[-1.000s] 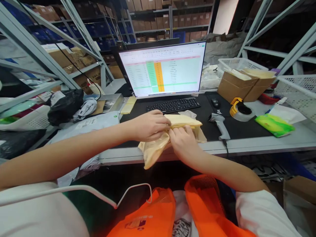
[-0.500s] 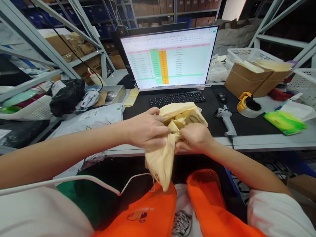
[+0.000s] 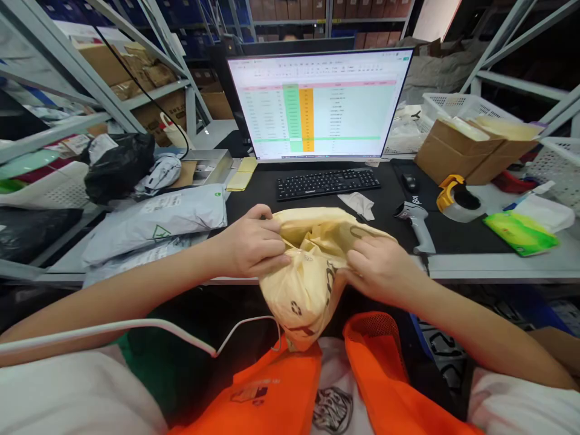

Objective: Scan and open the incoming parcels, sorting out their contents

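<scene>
A pale yellow plastic mailer bag point(image 3: 312, 272) hangs over the front edge of the desk point(image 3: 475, 266), above my lap. My left hand point(image 3: 251, 248) is closed, pinching the bag's left upper edge. My right hand point(image 3: 378, 266) grips the bag's right side with curled fingers. The bag's mouth is spread between both hands, and its lower end droops toward an orange mesh garment point(image 3: 290, 393). Black printed marks show on the bag's front.
Behind the bag lie a black keyboard point(image 3: 327, 181) and a lit monitor point(image 3: 317, 103). A barcode scanner point(image 3: 417, 226), tape dispenser point(image 3: 455, 196), mouse point(image 3: 410, 181) and green packet point(image 3: 521, 232) sit right. Grey parcels point(image 3: 158, 220) lie left; cardboard boxes point(image 3: 471, 148) back right.
The bag has come off the desk toward me and been unfolded; both hands have pulled its top apart, so it now hangs fuller and wider than before.
</scene>
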{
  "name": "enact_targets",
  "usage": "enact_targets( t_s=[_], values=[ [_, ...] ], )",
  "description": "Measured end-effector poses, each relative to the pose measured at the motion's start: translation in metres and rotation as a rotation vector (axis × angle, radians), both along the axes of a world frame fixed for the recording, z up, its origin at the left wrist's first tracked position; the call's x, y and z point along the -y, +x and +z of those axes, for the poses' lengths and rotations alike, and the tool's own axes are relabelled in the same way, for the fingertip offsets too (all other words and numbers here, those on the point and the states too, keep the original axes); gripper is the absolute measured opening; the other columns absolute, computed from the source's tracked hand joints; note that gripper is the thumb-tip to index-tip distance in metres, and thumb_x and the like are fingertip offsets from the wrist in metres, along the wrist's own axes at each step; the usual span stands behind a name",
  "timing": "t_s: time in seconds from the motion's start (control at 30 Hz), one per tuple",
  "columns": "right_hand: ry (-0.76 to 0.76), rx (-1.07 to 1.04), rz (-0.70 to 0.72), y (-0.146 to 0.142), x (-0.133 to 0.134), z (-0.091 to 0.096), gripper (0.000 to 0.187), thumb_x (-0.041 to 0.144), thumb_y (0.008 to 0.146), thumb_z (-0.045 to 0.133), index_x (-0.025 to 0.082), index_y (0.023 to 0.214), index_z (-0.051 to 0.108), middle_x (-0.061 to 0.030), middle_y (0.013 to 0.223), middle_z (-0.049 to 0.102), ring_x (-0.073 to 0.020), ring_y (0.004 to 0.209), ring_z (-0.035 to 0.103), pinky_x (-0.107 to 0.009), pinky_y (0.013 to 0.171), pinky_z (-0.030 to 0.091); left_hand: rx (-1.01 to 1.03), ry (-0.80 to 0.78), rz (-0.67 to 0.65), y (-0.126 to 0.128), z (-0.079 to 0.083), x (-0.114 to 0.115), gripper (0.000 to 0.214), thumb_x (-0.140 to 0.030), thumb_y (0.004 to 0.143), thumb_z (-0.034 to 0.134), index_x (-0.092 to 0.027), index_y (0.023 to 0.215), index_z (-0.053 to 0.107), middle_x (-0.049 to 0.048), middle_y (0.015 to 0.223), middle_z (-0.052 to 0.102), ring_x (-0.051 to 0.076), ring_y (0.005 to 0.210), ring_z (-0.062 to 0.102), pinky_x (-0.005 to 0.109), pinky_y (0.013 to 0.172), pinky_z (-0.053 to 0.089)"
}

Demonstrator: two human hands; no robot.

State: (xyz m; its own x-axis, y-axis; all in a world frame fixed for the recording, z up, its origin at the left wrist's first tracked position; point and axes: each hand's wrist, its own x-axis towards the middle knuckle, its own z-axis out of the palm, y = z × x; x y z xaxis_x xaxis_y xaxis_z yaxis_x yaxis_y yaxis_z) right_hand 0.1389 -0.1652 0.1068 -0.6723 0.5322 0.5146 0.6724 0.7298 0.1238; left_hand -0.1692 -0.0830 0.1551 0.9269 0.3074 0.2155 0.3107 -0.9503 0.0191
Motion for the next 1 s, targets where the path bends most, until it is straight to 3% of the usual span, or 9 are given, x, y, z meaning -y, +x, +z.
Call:
enact_targets(
  t_s=[0.07, 0.17, 0.3, 0.37, 0.43, 0.57, 0.7, 0.87, 1.0],
  values=[
    [-0.068, -0.004, -0.084, -0.028, 0.011, 0.002, 0.023, 0.028, 0.105, 0.052, 0.018, 0.088, 0.063, -0.0096, 0.084, 0.063, -0.0255, 0.077, 0.053, -0.039, 0.072, 0.035, 0.001, -0.008, 0.022, 0.011, 0.005, 0.005, 0.044, -0.041, 0.107, 0.042, -0.023, 0.068, 0.054, 0.0034, 0.068, 0.068, 0.019, 0.073, 0.060, 0.043, 0.099, 0.038],
    [-0.137, -0.059, -0.050, -0.058, 0.027, -0.010, 0.017, 0.017, 0.099, 0.049, 0.018, 0.087, 0.062, -0.0078, 0.080, 0.061, -0.0247, 0.071, 0.051, -0.040, 0.070, 0.033, -0.085, -0.084, -0.024, 0.022, 0.015, 0.018, 0.036, -0.033, 0.104, 0.046, -0.022, 0.072, 0.059, 0.0041, 0.073, 0.071, 0.019, 0.073, 0.062, 0.041, 0.100, 0.040],
    [-0.131, -0.157, -0.029, -0.071, 0.031, -0.033, 0.028, 0.025, 0.102, 0.049, 0.017, 0.079, 0.064, -0.0067, 0.072, 0.062, -0.0226, 0.067, 0.053, -0.038, 0.067, 0.031, -0.201, -0.262, -0.025, 0.029, 0.023, 0.038, 0.023, -0.020, 0.096, 0.051, -0.022, 0.077, 0.063, 0.0034, 0.074, 0.072, 0.020, 0.070, 0.062, 0.037, 0.083, 0.045],
    [-0.153, -0.176, 0.045, -0.069, 0.027, -0.038, 0.035, 0.027, 0.103, 0.047, 0.018, 0.073, 0.064, -0.0055, 0.068, 0.063, -0.0200, 0.062, 0.053, -0.037, 0.065, 0.031, -0.229, -0.328, 0.001, 0.031, 0.021, 0.048, 0.028, -0.021, 0.099, 0.049, -0.022, 0.075, 0.063, 0.0033, 0.070, 0.070, 0.021, 0.064, 0.060, 0.036, 0.071, 0.043],
    [-0.219, -0.159, 0.174, -0.063, 0.023, -0.037, 0.044, 0.034, 0.105, 0.046, 0.019, 0.067, 0.064, -0.0034, 0.062, 0.062, -0.0173, 0.056, 0.051, -0.036, 0.061, 0.029, -0.244, -0.335, -0.003, 0.031, 0.015, 0.059, 0.038, -0.035, 0.104, 0.049, -0.023, 0.072, 0.063, 0.0037, 0.063, 0.067, 0.021, 0.056, 0.056, 0.037, 0.064, 0.040],
    [-0.342, -0.053, 0.370, -0.041, 0.024, -0.026, 0.065, 0.060, 0.111, 0.045, 0.020, 0.062, 0.061, -0.0008, 0.055, 0.058, -0.0156, 0.052, 0.049, -0.035, 0.058, 0.029, -0.220, -0.207, -0.133, 0.024, -0.004, 0.073, 0.050, -0.059, 0.103, 0.055, -0.022, 0.070, 0.064, 0.0044, 0.054, 0.062, 0.020, 0.047, 0.050, 0.040, 0.062, 0.040],
    [-0.310, -0.037, 0.382, -0.022, 0.038, -0.010, 0.056, 0.043, 0.114, 0.047, 0.020, 0.065, 0.059, 0.0006, 0.058, 0.058, -0.0155, 0.054, 0.050, -0.036, 0.061, 0.034, -0.118, -0.066, -0.261, 0.014, -0.012, 0.077, 0.048, -0.054, 0.105, 0.055, -0.023, 0.069, 0.061, 0.0025, 0.051, 0.058, 0.019, 0.045, 0.047, 0.040, 0.066, 0.041],
    [-0.365, -0.045, 0.380, -0.014, 0.059, 0.004, 0.045, 0.027, 0.113, 0.042, 0.020, 0.073, 0.061, -0.0002, 0.066, 0.060, -0.0160, 0.060, 0.051, -0.036, 0.060, 0.035, -0.101, 0.015, -0.288, 0.007, -0.001, 0.088, 0.041, -0.037, 0.107, 0.058, -0.022, 0.069, 0.055, 0.0003, 0.055, 0.057, 0.018, 0.051, 0.049, 0.038, 0.071, 0.043],
    [-0.399, -0.059, 0.357, -0.001, 0.071, 0.008, 0.044, 0.017, 0.110, 0.040, 0.022, 0.069, 0.056, -0.0004, 0.065, 0.055, -0.0153, 0.058, 0.046, -0.035, 0.058, 0.036, -0.074, 0.017, -0.266, -0.003, 0.006, 0.096, 0.040, -0.030, 0.107, 0.055, -0.022, 0.068, 0.054, 0.0008, 0.059, 0.058, 0.017, 0.053, 0.050, 0.036, 0.071, 0.046]
  ],
)
